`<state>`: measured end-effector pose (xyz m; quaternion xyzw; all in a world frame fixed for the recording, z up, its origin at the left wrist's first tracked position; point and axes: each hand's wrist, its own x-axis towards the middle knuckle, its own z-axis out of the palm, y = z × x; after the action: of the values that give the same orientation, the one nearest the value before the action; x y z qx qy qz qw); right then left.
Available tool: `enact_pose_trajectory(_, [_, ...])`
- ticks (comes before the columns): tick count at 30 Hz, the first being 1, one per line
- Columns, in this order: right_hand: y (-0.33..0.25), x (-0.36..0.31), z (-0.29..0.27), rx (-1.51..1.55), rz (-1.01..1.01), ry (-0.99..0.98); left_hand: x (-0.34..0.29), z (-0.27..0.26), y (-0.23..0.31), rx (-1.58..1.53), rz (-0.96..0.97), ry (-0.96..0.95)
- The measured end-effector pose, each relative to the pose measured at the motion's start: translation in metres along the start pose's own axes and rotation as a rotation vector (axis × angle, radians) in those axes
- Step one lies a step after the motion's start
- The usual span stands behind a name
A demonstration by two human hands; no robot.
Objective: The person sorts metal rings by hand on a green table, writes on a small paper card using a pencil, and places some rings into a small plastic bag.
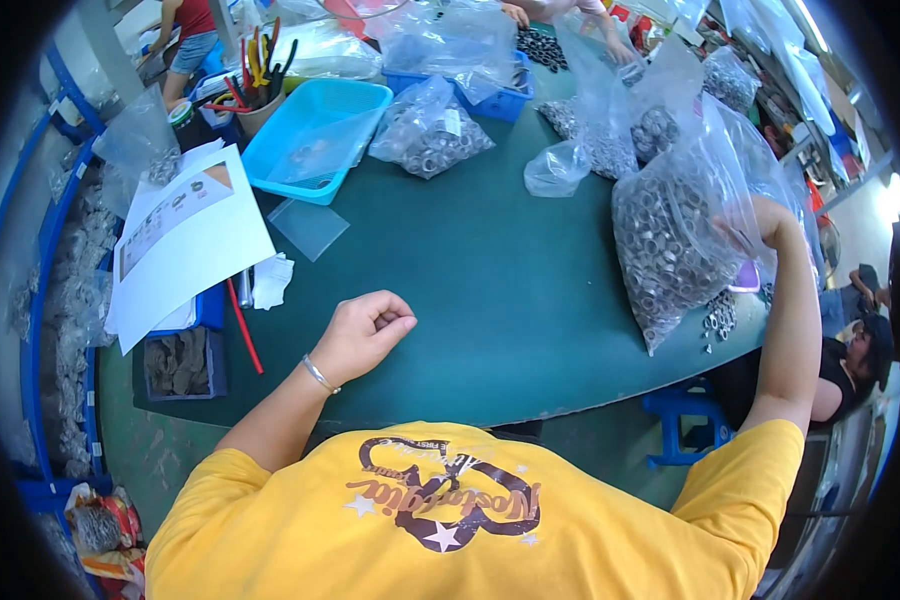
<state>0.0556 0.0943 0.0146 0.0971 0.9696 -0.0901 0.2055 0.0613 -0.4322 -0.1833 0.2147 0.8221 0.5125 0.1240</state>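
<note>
My left hand [367, 334] is closed in a loose fist over the near edge of the green table [470, 250], with nothing showing in it. A bracelet circles that wrist. On the right, my right hand [763, 224] reaches to the upper part of a large clear plastic bag [680, 235] full of grey metal rings. Plastic covers its fingers, so their grip and whether they are inside the bag cannot be made out. Some loose metal rings [720, 316] lie beside the bag's lower right, near a purple container [745, 277].
A light-blue basket [315, 185], a smaller bag of rings [432, 135] and a paper sheet [190, 240] lie left. Below the sheet stand a parts bin [185, 365] and a red stick [245, 325]. Other people's hands [618, 48] work across the table. A blue stool [685, 425] stands right.
</note>
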Motion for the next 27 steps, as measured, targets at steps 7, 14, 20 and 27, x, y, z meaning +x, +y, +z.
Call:
enact_pose_trajectory(7, [-0.018,-0.03,0.035,-0.08,-0.131,1.387,0.005,-0.001,-0.006,0.081,0.014,-0.008])
enact_pose_trajectory(14, [-0.1,-0.085,0.243,-0.23,-0.564,0.954,0.1,0.004,-0.027,0.07,0.039,0.21])
enact_pose_trajectory(20, [-0.114,-0.062,0.34,0.074,-0.27,0.903,0.226,0.001,-0.036,0.345,0.04,0.574])
enact_pose_trajectory(27, [-0.12,-0.065,0.338,0.164,-0.206,0.96,0.256,0.025,-0.012,0.279,0.314,0.57])
